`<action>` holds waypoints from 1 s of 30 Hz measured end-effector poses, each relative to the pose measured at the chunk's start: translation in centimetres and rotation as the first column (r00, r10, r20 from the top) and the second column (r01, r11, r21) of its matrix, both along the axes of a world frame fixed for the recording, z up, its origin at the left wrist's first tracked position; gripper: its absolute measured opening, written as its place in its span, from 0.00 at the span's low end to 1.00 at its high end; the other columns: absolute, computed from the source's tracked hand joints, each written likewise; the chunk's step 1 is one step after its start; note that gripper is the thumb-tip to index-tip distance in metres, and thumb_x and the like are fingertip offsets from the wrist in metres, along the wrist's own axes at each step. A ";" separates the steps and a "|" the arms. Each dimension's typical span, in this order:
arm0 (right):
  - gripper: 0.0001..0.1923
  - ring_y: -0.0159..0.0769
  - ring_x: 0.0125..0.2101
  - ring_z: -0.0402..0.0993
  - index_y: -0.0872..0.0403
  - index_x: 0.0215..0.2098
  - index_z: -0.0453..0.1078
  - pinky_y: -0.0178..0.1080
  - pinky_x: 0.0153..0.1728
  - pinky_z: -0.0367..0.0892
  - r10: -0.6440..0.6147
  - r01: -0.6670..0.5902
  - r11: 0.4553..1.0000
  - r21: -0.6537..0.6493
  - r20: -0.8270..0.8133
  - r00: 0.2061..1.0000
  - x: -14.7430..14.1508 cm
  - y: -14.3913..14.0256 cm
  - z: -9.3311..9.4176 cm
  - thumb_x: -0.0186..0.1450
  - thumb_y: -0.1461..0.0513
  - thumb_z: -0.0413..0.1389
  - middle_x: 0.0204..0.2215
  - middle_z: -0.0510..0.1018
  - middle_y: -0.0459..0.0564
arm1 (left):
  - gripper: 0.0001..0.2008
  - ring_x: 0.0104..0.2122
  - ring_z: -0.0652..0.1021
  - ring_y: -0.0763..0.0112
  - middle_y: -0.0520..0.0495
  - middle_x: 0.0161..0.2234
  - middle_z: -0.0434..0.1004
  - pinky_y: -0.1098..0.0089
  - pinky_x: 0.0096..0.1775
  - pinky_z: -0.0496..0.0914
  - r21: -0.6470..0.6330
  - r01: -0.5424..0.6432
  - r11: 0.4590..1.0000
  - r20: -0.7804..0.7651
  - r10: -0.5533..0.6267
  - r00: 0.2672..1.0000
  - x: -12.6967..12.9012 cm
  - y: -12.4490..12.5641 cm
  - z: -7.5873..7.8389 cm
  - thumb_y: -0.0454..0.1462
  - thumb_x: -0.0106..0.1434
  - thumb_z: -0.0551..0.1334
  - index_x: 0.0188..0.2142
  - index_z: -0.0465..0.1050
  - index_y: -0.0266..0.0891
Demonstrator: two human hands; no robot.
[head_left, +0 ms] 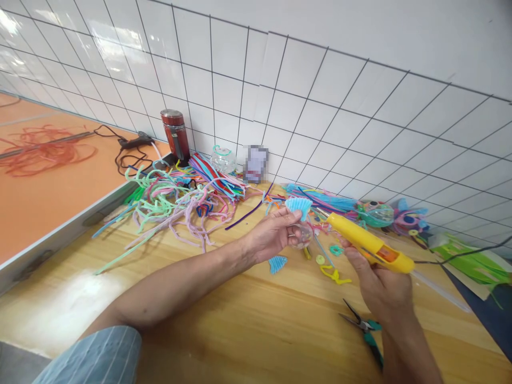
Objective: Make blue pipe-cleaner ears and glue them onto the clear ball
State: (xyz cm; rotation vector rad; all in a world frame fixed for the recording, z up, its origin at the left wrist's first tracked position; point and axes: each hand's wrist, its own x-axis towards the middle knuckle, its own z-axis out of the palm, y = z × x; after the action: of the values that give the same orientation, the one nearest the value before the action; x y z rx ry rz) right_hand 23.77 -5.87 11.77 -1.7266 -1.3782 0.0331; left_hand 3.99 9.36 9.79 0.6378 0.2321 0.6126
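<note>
My left hand (274, 233) holds a small clear plastic ball (303, 234) with a light blue fan-shaped pipe-cleaner piece (299, 205) on top of it. My right hand (378, 285) grips a yellow glue gun (370, 244), its nozzle pointing left toward the ball and the blue fan. A second blue fan piece (277, 263) lies on the wooden table (240, 325) just below my left hand. Small yellow and green pipe-cleaner shapes (334, 273) lie between my hands.
A tangle of coloured pipe cleaners (180, 197) covers the table's far left. A red canister (175, 134), a clear ball (223, 159) and a black glue gun (136, 142) stand by the tiled wall. Finished fish-like ornaments (378, 213) sit far right. Teal-handled pliers (366, 328) lie near my right wrist.
</note>
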 end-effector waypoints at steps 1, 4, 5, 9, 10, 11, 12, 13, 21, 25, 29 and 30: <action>0.19 0.47 0.41 0.84 0.48 0.41 0.81 0.45 0.46 0.80 -0.006 0.006 1.000 -0.003 0.005 1.000 0.0 0.0 0.0 0.70 0.44 0.61 0.39 0.87 0.51 | 0.27 0.23 0.77 0.78 0.51 0.28 0.81 0.75 0.29 0.71 0.013 0.003 1.000 0.002 -0.003 1.000 0.0 -0.1 0.0 0.49 0.50 0.85 0.32 0.73 0.37; 0.21 0.45 0.38 0.83 0.49 0.40 0.81 0.43 0.41 0.78 -0.022 0.022 1.000 -0.006 0.025 0.999 0.1 0.1 0.0 0.71 0.42 0.60 0.37 0.86 0.51 | 0.28 0.22 0.77 0.77 0.52 0.26 0.80 0.73 0.31 0.72 0.039 -0.004 0.999 0.005 0.004 1.000 0.1 -0.3 -0.2 0.50 0.52 0.84 0.32 0.71 0.37; 0.21 0.45 0.37 0.83 0.49 0.39 0.81 0.43 0.40 0.78 -0.019 0.019 1.000 -0.009 0.032 0.999 0.2 0.1 0.0 0.71 0.42 0.60 0.37 0.86 0.51 | 0.28 0.22 0.76 0.77 0.52 0.26 0.80 0.73 0.31 0.72 0.043 -0.011 0.999 0.003 0.011 1.000 0.1 -0.3 -0.2 0.50 0.52 0.84 0.32 0.70 0.37; 0.20 0.46 0.41 0.83 0.50 0.40 0.81 0.44 0.43 0.77 -0.014 0.014 1.000 0.006 0.051 0.999 0.3 0.2 -0.3 0.71 0.43 0.60 0.40 0.86 0.52 | 0.28 0.22 0.76 0.77 0.52 0.25 0.80 0.73 0.30 0.70 0.048 -0.030 0.998 -0.003 0.031 1.000 0.2 -0.3 -0.3 0.51 0.52 0.84 0.32 0.70 0.37; 0.20 0.46 0.42 0.83 0.50 0.40 0.81 0.45 0.44 0.77 -0.013 0.013 1.000 0.009 0.052 0.999 0.3 0.3 -0.4 0.71 0.43 0.60 0.40 0.86 0.52 | 0.28 0.22 0.76 0.77 0.53 0.25 0.79 0.74 0.30 0.70 0.047 -0.032 0.998 -0.004 0.032 0.999 0.2 -0.3 -0.4 0.51 0.52 0.84 0.32 0.71 0.37; 0.20 0.47 0.42 0.83 0.50 0.41 0.81 0.45 0.45 0.78 -0.010 0.010 1.000 0.010 0.052 0.999 0.3 0.3 -0.4 0.71 0.44 0.60 0.41 0.86 0.52 | 0.29 0.22 0.76 0.77 0.53 0.24 0.78 0.74 0.29 0.70 0.046 -0.036 0.998 -0.005 0.036 0.999 0.2 -0.3 -0.4 0.51 0.51 0.84 0.32 0.70 0.37; 0.20 0.47 0.42 0.83 0.50 0.40 0.81 0.45 0.45 0.78 -0.009 0.008 1.000 0.010 0.052 0.999 0.4 0.4 -0.5 0.71 0.44 0.60 0.40 0.86 0.52 | 0.29 0.22 0.75 0.78 0.54 0.24 0.77 0.74 0.29 0.69 0.046 -0.041 0.998 -0.010 0.041 0.999 0.2 -0.3 -0.4 0.52 0.51 0.84 0.31 0.70 0.37; 0.20 0.47 0.42 0.83 0.50 0.41 0.81 0.45 0.45 0.78 -0.009 0.009 1.000 0.008 0.051 0.999 0.4 0.4 -0.5 0.71 0.44 0.60 0.40 0.86 0.52 | 0.30 0.22 0.75 0.78 0.55 0.24 0.76 0.75 0.28 0.68 0.047 -0.046 0.998 -0.015 0.047 0.999 0.2 -0.3 -0.4 0.52 0.50 0.84 0.31 0.70 0.37; 0.20 0.48 0.44 0.83 0.50 0.42 0.81 0.45 0.45 0.76 -0.029 0.031 0.999 -0.042 0.044 0.999 0.4 0.4 -0.5 0.72 0.44 0.59 0.42 0.86 0.53 | 0.31 0.21 0.74 0.79 0.54 0.23 0.77 0.75 0.29 0.69 0.050 -0.023 0.999 -0.021 0.024 0.999 0.0 -0.5 0.0 0.52 0.48 0.85 0.29 0.68 0.38; 0.20 0.48 0.41 0.83 0.49 0.40 0.80 0.45 0.45 0.76 -0.036 0.037 0.999 -0.036 0.031 0.999 0.1 0.5 -0.1 0.70 0.43 0.59 0.39 0.86 0.52 | 0.29 0.21 0.75 0.78 0.53 0.23 0.78 0.75 0.29 0.68 0.066 -0.019 0.998 -0.020 0.020 1.000 0.0 -0.4 -0.2 0.52 0.50 0.84 0.30 0.70 0.37; 0.20 0.46 0.38 0.82 0.49 0.39 0.80 0.44 0.42 0.76 -0.056 0.058 0.997 -0.043 0.044 0.997 0.0 0.5 0.1 0.70 0.42 0.60 0.36 0.85 0.51 | 0.28 0.21 0.75 0.78 0.51 0.24 0.78 0.75 0.28 0.68 0.083 -0.016 0.996 -0.017 0.017 1.000 0.2 -0.3 -0.4 0.53 0.51 0.83 0.30 0.73 0.36; 0.21 0.46 0.36 0.81 0.49 0.38 0.80 0.44 0.40 0.76 -0.066 0.068 0.997 -0.044 0.045 0.997 0.0 0.4 0.1 0.70 0.42 0.59 0.34 0.85 0.50 | 0.29 0.22 0.76 0.78 0.51 0.24 0.79 0.75 0.28 0.68 0.087 -0.019 0.996 -0.020 0.021 1.000 0.2 -0.3 -0.5 0.53 0.51 0.83 0.30 0.73 0.36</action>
State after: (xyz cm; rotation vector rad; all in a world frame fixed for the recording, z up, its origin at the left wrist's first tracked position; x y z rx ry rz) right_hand 23.75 -5.44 11.84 -1.8202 -1.3598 -0.0109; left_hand 4.19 9.02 9.33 0.7271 0.2326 0.6385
